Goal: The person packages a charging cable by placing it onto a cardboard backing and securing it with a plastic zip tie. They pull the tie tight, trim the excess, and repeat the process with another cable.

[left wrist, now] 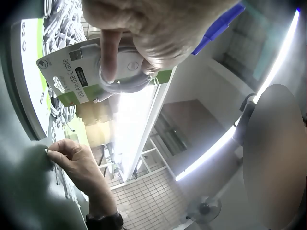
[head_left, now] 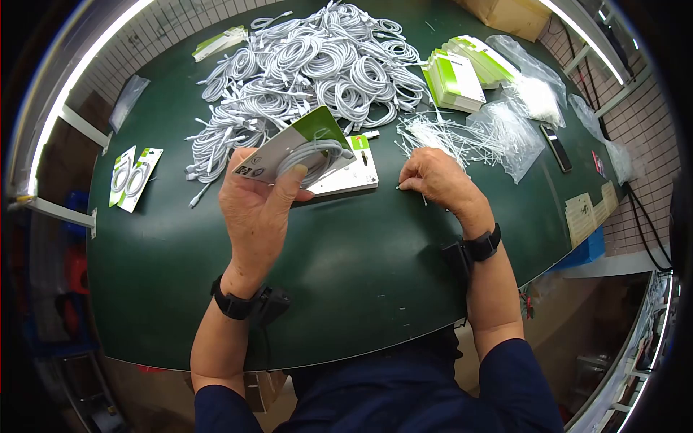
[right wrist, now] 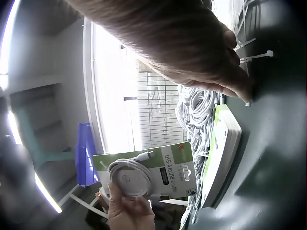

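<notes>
My left hand [head_left: 254,206] holds up a green-and-white packaging card [head_left: 271,153], thumb over the coiled grey-white USB cable [head_left: 317,153] on it. The right wrist view shows this card's printed face, reading USB-A to USB-C cable. At the near edge of a loose heap of white cable ties [head_left: 433,136], my right hand [head_left: 442,180] pinches one cable tie between thumb and forefinger. Only the small white end of that cable tie [left wrist: 46,150] shows at the fingertips; the rest is hidden by the hand. Behind the held card lies a stack of white-and-green cards [head_left: 354,177].
A big pile of coiled cables [head_left: 310,65] covers the back of the green table [head_left: 346,289]. Stacked cards [head_left: 456,81], plastic bags [head_left: 520,144] and a phone [head_left: 556,148] are at right. Two carded cables [head_left: 132,180] lie at left.
</notes>
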Available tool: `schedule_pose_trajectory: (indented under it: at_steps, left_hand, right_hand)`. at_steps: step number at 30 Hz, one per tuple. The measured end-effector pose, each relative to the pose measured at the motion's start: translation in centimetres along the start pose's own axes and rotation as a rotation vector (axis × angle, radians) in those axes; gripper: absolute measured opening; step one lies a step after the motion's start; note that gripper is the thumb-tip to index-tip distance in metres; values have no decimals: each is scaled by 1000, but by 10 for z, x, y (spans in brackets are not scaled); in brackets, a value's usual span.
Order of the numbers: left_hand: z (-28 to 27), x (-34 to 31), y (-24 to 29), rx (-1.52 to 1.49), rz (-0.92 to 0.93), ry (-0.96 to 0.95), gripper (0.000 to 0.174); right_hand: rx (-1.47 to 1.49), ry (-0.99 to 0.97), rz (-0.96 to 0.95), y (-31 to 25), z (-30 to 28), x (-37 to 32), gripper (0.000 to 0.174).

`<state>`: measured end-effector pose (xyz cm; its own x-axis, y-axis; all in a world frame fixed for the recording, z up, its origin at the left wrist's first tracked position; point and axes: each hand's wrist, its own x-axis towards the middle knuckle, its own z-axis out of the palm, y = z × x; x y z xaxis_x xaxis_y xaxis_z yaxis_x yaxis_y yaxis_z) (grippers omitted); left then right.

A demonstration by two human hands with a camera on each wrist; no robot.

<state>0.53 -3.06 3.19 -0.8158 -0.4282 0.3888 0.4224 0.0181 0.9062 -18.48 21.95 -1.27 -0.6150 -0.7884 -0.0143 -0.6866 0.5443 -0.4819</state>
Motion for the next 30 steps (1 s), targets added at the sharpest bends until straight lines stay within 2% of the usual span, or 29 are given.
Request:
schedule_pose_trajectory:
  at_steps: [7, 10, 13, 16, 19, 22, 25, 28, 30]
  left_hand:
    - [0, 0, -1, -2, -1, 13, 23]
    - [0, 0, -2, -1, -7, 5, 23]
    - [-1, 1, -2, -13, -10, 7, 24]
    - [-1, 1, -4, -22, -19, 3, 24]
    - [-1, 1, -6, -29, -27, -3, 25]
    - [-1, 2, -4, -36, -31, -24, 25]
    - [0, 1, -2, -76, -24, -48, 24]
    - [-3, 0, 0, -59, -5, -70, 25]
    - [-5, -1, -1, -17, 13, -80, 26]
  right_hand:
    - [-132, 202, -119, -15, 29, 1, 12]
    - [-141, 228, -108, -17, 30, 2, 14]
    - [-12, 205, -99, -19, 15, -2, 15]
    - [24, 58, -69, -12, 14, 3, 17]
    - [-5, 87, -158, -10, 24, 9, 16]
    - [-104, 212, -207, -20, 32, 7, 17]
    - [-143, 302, -176, -17, 37, 10, 15]
    - [-122, 370, -87, -18, 26, 9, 15]
    - [12, 457, -103, -17, 21, 9, 18]
